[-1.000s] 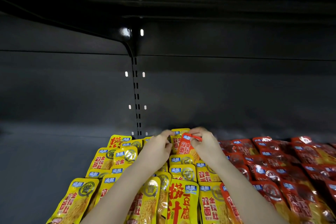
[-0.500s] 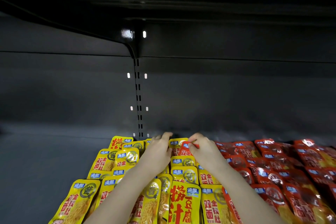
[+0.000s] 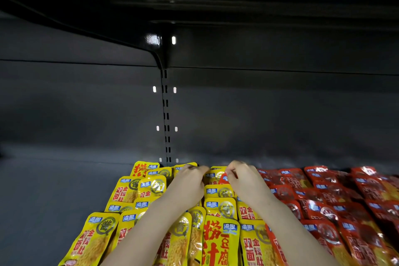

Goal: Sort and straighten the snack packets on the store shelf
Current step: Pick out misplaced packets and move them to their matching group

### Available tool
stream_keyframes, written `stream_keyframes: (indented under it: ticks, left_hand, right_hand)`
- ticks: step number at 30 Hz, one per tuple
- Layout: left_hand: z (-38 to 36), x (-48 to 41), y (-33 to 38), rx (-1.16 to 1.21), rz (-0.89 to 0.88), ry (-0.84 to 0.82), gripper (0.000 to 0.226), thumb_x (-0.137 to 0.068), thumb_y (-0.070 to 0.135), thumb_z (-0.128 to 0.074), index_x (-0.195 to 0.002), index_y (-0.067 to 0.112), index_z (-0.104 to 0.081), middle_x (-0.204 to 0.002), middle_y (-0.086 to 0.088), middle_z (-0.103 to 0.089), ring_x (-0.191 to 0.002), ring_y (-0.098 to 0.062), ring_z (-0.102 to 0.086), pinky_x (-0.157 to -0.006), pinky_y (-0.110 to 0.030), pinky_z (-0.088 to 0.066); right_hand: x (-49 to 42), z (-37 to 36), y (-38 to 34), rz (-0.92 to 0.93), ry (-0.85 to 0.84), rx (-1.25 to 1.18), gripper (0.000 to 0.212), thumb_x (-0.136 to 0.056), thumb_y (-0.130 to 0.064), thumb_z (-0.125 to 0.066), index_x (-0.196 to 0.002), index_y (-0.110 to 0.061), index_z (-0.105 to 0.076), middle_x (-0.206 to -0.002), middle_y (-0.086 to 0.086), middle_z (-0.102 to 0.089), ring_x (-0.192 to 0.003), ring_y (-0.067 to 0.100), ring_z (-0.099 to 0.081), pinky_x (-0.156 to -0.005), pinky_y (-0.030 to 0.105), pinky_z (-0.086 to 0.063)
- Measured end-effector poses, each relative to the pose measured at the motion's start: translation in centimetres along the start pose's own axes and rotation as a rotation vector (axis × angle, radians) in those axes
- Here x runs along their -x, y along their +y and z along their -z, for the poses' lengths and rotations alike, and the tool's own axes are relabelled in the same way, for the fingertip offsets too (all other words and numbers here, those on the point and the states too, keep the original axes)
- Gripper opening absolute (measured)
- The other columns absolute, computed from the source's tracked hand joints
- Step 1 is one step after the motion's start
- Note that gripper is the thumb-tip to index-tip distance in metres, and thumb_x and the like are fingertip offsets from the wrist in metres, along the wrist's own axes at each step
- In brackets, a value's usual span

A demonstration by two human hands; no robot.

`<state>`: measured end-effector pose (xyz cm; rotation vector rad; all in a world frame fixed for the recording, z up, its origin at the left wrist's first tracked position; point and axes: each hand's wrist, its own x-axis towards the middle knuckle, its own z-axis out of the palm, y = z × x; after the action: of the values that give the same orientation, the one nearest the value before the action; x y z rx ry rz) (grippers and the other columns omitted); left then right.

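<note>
Head view: one red packet (image 3: 223, 178), mostly hidden, lies among glossy yellow packets (image 3: 220, 208) at lower centre, pinched in the right hand (image 3: 246, 181) grip. I cannot tell the left hand (image 3: 190, 181) grip. Shiny red rows (image 3: 323, 201) cover the shelf (image 3: 54, 190) at lower right.

left hand (image 3: 190, 181) curled, right hand (image 3: 245, 180) pinching

Loads of bare shelf (image 3: 54, 201) floor left of the yellow packets (image 3: 127, 192), tall headroom above. Right side's carpeted in red packets (image 3: 323, 207). Back wall (image 3: 259, 114) sits right behind the rear row, where left hand (image 3: 190, 181) and right hand (image 3: 244, 179) (pinching a stray red packet (image 3: 223, 177)) crowd together.
</note>
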<state>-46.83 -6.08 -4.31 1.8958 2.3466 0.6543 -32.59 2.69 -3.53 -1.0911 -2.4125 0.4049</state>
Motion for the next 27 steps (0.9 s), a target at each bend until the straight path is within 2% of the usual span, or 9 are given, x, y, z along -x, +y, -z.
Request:
stream_keyframes:
  ticks: [4,8,11,15,20,27]
  left_hand:
    - [-0.09,0.04,-0.01,-0.031,-0.027,0.001,0.053,-0.09,0.003,-0.037,-0.139,0.022,-0.038,-0.131,-0.003,-0.055,-0.126,-0.022,-0.036,-0.102,-0.032,-0.033]
    - [-0.16,0.01,0.03,-0.045,-0.027,-0.009,0.053,-0.089,0.002,-0.037,-0.139,0.021,-0.037,-0.129,-0.003,-0.056,-0.124,-0.023,-0.036,-0.102,-0.034,-0.033]
    - [-0.26,0.08,-0.02,-0.068,-0.026,-0.02,0.052,-0.09,0.003,-0.036,-0.139,0.019,-0.037,-0.129,-0.003,-0.056,-0.126,-0.023,-0.035,-0.104,-0.034,-0.032]
    - [-0.35,0.13,0.01,-0.103,-0.03,-0.056,0.054,-0.09,0.003,-0.037,-0.142,0.018,-0.033,-0.136,-0.001,-0.051,-0.132,-0.023,-0.029,-0.109,-0.037,-0.028]
    - [-0.07,0.09,0.21,-0.118,-0.029,-0.052,0.059,-0.088,0.001,-0.038,-0.144,0.018,-0.031,-0.139,-0.002,-0.047,-0.133,-0.022,-0.028,-0.109,-0.036,-0.028]
    - [0.09,0.15,0.45,-0.072,0.039,0.079,0.054,-0.086,0.001,-0.04,-0.135,0.023,-0.044,-0.124,-0.004,-0.058,-0.127,-0.021,-0.037,-0.1,-0.033,-0.037]
  right_hand:
    - [0.01,-0.62,0.25,0.034,0.022,0.041,0.009,-0.095,-0.021,-0.049,-0.1,-0.018,-0.055,-0.093,0.0,-0.063,-0.087,0.015,-0.062,-0.067,0.02,-0.043]
    - [-0.14,-0.65,0.36,0.05,0.036,0.104,0.018,-0.096,-0.024,-0.046,-0.105,-0.017,-0.059,-0.102,-0.001,-0.063,-0.1,0.018,-0.059,-0.08,0.029,-0.05]
    - [-0.08,-0.66,0.49,0.062,0.019,0.158,0.023,-0.097,-0.025,-0.041,-0.102,-0.018,-0.062,-0.104,-0.002,-0.059,-0.104,0.018,-0.054,-0.085,0.031,-0.048]
    - [0.09,-0.97,0.48,0.061,-0.028,0.199,0.031,-0.099,-0.031,-0.037,-0.112,-0.02,-0.063,-0.112,-0.004,-0.053,-0.111,0.017,-0.049,-0.095,0.035,-0.045]
    - [0.2,-0.78,0.47,0.044,-0.031,0.222,0.033,-0.099,-0.033,-0.036,-0.114,-0.021,-0.062,-0.115,-0.002,-0.054,-0.113,0.017,-0.048,-0.096,0.035,-0.043]
    - [0.31,-0.46,0.32,0.002,-0.001,0.225,0.033,-0.098,-0.039,-0.038,-0.118,-0.021,-0.056,-0.115,0.002,-0.062,-0.113,0.022,-0.052,-0.093,0.036,-0.043]
